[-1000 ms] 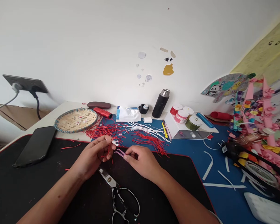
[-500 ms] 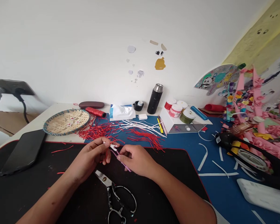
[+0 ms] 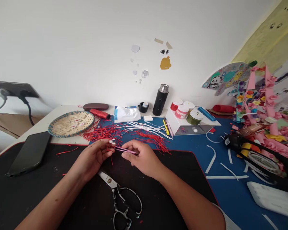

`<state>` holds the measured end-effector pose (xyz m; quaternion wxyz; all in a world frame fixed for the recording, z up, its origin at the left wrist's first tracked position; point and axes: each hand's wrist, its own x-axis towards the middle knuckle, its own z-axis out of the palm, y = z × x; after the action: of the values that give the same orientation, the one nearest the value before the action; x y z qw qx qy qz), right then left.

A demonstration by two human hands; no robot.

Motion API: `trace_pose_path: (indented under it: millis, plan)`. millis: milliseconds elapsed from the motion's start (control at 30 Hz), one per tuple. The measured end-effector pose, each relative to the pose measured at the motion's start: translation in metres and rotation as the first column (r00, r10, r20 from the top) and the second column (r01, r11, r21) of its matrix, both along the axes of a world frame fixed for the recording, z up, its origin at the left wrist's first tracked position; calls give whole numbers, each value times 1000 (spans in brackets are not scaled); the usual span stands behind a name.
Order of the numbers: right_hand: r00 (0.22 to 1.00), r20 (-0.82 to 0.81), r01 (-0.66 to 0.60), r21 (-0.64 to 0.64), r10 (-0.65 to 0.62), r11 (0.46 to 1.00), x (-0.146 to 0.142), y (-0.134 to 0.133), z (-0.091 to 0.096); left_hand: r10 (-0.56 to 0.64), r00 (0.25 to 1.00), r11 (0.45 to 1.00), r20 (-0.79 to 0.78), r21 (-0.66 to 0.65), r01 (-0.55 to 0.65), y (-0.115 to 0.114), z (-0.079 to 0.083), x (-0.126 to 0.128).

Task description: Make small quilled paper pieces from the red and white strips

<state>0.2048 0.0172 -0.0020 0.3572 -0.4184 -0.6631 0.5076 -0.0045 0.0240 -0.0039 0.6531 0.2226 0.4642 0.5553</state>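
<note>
I have the small white piece (image 3: 112, 141) up off the desk, just above the far edge of the black mat (image 3: 177, 191), pinched at the fingertips of the left hand (image 3: 97, 156). A red cord end (image 3: 112, 160) hangs below those fingers; I can't tell from here whether it is joined to the white piece. My right hand (image 3: 142, 159) grasps pink tweezers (image 3: 128, 150) between thumb and fingers, their tips pointing left and meeting the left fingertips. I can't tell whether they have caught anything there.

Below the hands, scissors (image 3: 110, 182) lie on the mat, handles toward its near edge and blade end partly behind the left hand. A black phone (image 3: 30, 153) lies across the mat's far edge, near its left end.

Just past that far edge I see loose red cords (image 3: 156, 140) and a bundle of white cords (image 3: 146, 127), overlapping in places. The woven tray (image 3: 60, 126) sits by the desk's left edge, with a red spool (image 3: 99, 113) beside it. Along the desk's far edge, by the wall, a black bottle (image 3: 160, 100) stands upright; to its right, ribbon rolls (image 3: 194, 117) rest on a white box (image 3: 177, 130). Cut white strips (image 3: 227, 177) lie beyond the mat's right edge, near a white object (image 3: 273, 198) I can't make out.
</note>
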Motion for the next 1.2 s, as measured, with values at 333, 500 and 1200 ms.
trace_pose_path:
  millis: [333, 500, 1200]
  plan:
    - [997, -17, 79, 45, -78, 996, 1, 2, 0, -152, 985, 982, -79, 103, 159, -5, 1, 1]
    - [959, 256, 50, 254, -117, 966, 4, -1, 6, -83, 994, 984, -64, 155, 92, -4, 4, -1]
    - [921, 384, -27, 244, -71, 969, 4, 0, 7, -194, 980, 970, -47, 143, 199, -5, 1, 0]
